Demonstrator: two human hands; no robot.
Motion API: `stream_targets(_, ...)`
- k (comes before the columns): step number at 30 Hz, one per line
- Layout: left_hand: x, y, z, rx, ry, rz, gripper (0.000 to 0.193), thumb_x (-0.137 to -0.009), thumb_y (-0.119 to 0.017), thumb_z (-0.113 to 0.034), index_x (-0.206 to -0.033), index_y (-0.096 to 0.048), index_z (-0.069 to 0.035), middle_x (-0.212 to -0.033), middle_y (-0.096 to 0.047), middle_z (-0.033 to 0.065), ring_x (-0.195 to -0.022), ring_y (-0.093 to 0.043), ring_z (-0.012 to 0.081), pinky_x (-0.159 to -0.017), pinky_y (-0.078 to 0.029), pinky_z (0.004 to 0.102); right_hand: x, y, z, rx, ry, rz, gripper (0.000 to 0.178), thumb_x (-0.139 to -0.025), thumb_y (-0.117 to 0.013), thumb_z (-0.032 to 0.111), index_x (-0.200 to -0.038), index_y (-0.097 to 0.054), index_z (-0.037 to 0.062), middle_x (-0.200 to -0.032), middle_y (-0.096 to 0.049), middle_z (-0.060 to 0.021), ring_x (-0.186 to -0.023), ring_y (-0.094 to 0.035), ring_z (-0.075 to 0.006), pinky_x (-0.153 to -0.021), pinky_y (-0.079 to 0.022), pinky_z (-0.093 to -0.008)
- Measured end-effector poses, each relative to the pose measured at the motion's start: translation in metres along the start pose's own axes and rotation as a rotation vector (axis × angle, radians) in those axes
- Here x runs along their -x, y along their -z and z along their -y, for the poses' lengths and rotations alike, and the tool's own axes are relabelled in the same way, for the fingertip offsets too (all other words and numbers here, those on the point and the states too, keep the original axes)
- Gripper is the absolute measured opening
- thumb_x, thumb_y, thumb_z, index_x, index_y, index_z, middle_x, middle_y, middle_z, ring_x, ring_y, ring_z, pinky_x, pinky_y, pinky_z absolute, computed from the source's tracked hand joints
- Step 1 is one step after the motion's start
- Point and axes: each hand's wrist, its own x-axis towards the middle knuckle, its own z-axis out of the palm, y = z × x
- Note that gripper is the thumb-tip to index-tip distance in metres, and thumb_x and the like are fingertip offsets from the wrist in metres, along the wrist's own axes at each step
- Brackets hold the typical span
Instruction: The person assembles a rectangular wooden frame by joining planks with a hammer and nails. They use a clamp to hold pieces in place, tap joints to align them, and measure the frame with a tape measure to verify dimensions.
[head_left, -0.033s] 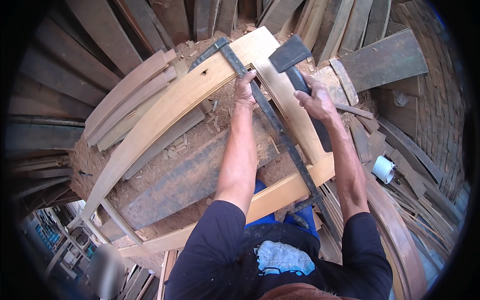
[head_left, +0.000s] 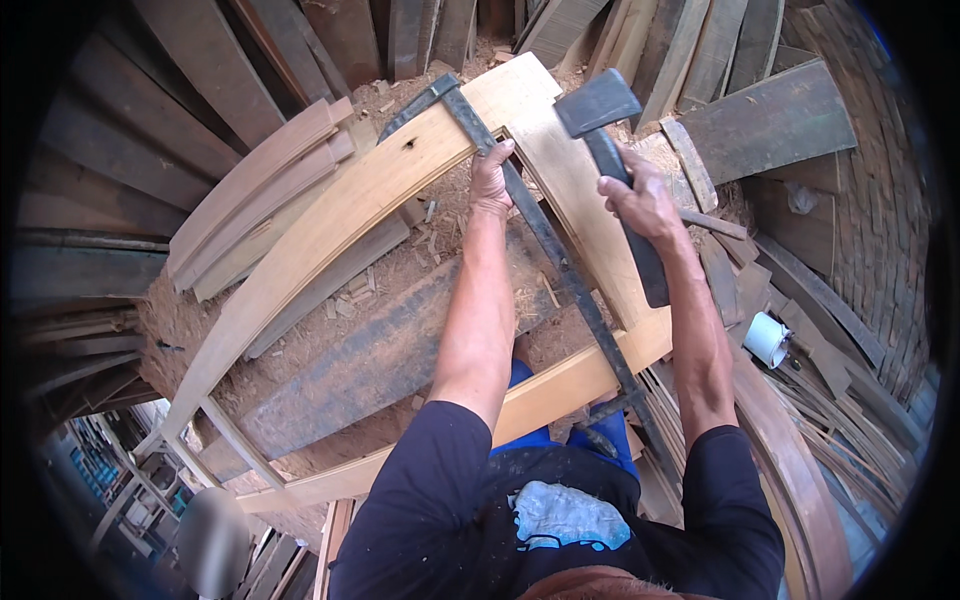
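A long dark metal bar clamp (head_left: 548, 245) spans a pale, curved wooden frame (head_left: 318, 232), its top jaw over the far rail and its lower end near my lap. Close to the frame's far corner my left hand (head_left: 491, 180) is wrapped round the clamp bar. My right hand (head_left: 646, 203) grips the dark handle of a hatchet (head_left: 598, 104). The hatchet's broad black head is raised over the right side of the frame, by the wide end piece (head_left: 575, 200). Whether the head touches the wood is hard to judge.
Curved wooden pieces (head_left: 262, 195) lie stacked left of the frame. A dark plank (head_left: 375, 345) lies beneath it among sawdust and chips. Boards (head_left: 215, 70) lean all round the far side. At right, a white container (head_left: 766, 340) lies among thin offcuts (head_left: 835, 430).
The hatchet and my right hand have shifted slightly to the right, away from the frame's far corner. My left hand and the clamp have stayed in place.
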Motion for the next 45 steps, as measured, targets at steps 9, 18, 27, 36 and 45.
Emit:
stream_targets(9, -0.001, -0.011, -0.004, -0.028, 0.042, 0.037, 0.048, -0.082, -0.068, -0.006, -0.128, -0.056, -0.001, -0.114, -0.068, 0.013, -0.106, -0.069, 0.0279, -0.099, -0.056, 0.0413, -0.038, 0.034, -0.032, 0.013, -0.103, 0.161, 0.043, -0.084, -0.067, 0.018, -0.124, -0.063, 0.0009, -0.073, -0.061, -0.0024, -0.063, -0.061, -0.0126, -0.057, -0.051, -0.0314)
stream_targets(18, 0.0, -0.015, -0.004, -0.022, -0.004, 0.107, 0.052, -0.08, -0.069, -0.009, -0.129, -0.055, 0.001, -0.116, -0.067, 0.0136, -0.108, -0.068, 0.0271, -0.101, -0.055, 0.0406, -0.041, 0.041, -0.041, 0.025, -0.064, 0.228, 0.054, -0.082, -0.067, 0.022, -0.132, -0.061, 0.0009, -0.074, -0.06, -0.0032, -0.063, -0.06, -0.0121, -0.059, -0.05, -0.0296)
stream_targets(27, -0.002, -0.009, -0.004, -0.05, 0.015, 0.086, 0.05, -0.08, -0.07, -0.009, -0.128, -0.057, 0.001, -0.112, -0.069, 0.0127, -0.103, -0.07, 0.0265, -0.096, -0.058, 0.0404, -0.029, 0.041, -0.042, 0.021, -0.03, 0.203, 0.056, -0.086, -0.066, 0.014, -0.138, -0.055, -0.0014, -0.073, -0.06, -0.0049, -0.063, -0.062, -0.0145, -0.06, -0.051, -0.0321)
stream_targets(36, -0.004, -0.008, -0.003, -0.025, -0.001, 0.07, 0.042, -0.081, -0.069, -0.008, -0.121, -0.061, 0.0, -0.106, -0.07, 0.0103, -0.093, -0.071, 0.0236, -0.087, -0.06, 0.0362, -0.001, -0.028, -0.05, 0.876, 0.317, -0.198, 0.08, -0.084, -0.067, 0.002, -0.155, -0.037, 0.0251, -0.098, -0.064, -0.0188, -0.088, -0.067, -0.0408, -0.079, -0.055, -0.0497)
stream_targets(45, -0.006, 0.001, -0.005, -0.059, 0.012, 0.07, 0.05, -0.081, -0.069, -0.007, -0.128, -0.056, 0.002, -0.114, -0.068, 0.0147, -0.105, -0.069, 0.0278, -0.097, -0.057, 0.0414, -0.012, 0.003, -0.03, -0.095, 0.03, 0.019, 0.068, -0.087, -0.067, 0.013, -0.149, -0.044, 0.0005, -0.091, -0.062, -0.0093, -0.067, -0.06, -0.0126, -0.06, -0.052, -0.0294)
